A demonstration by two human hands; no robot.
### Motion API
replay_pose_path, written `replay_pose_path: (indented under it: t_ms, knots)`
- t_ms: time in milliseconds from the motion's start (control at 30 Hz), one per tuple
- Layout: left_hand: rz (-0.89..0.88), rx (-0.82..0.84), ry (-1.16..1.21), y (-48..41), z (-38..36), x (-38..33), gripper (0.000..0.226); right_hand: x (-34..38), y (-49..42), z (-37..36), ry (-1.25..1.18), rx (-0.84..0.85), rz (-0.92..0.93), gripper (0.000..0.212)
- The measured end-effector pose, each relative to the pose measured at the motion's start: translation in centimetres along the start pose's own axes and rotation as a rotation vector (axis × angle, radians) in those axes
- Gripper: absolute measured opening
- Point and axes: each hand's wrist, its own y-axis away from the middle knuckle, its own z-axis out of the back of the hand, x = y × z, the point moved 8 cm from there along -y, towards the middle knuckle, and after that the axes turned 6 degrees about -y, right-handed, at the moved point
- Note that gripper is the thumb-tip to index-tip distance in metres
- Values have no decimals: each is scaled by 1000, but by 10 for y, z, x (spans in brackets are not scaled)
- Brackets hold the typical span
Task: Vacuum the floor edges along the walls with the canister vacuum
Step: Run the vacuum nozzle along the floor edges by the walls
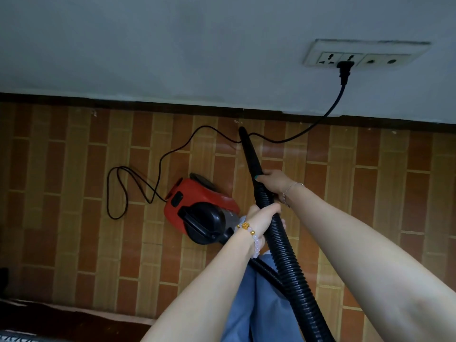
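The left hand [261, 218], nearer the body, has its fingers curled round the ribbed black hose [293, 272]. This looks like a support grip that takes the hose's weight and keeps its slack off the legs. Just beyond it, the right hand [274, 181] is wrapped round the base of the tapered nozzle [249, 151], where it can steer the tip.

The red canister vacuum [197, 206] sits on the patterned floor [74, 193] to the left of both hands. The left wrist partly covers it, and it is well short of the floor's far edge.

The nozzle slants forward, and its tip lies near that far edge, just short of the dark skirting [123, 104] under the wall [172, 45]. That suits edge cleaning. The cord [328, 114] loops across the floor beside the canister, crosses the nozzle near its tip and rises to a plug [345, 70] in the socket panel [385, 55]. It may snag as the tip travels along the edge.
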Motion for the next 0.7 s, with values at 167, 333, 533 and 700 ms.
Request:
replay_pose_path:
  t_ms: [167,333,533,700]
  knots:
    - [-3,-11,-4,-4,3,-7,19,7,-4,-3,-16,-5,8,44]
    - [22,16,-43,-7,5,-11,14,8,-4,-5,-97,18,-1,38]
    - [12,25,-93,-13,2,-11,9,7,-6,-3,-106,15,-7,44]
    - [32,46,-132,-13,-13,-3,10,-2,2,12,-116,-7,-56,49]
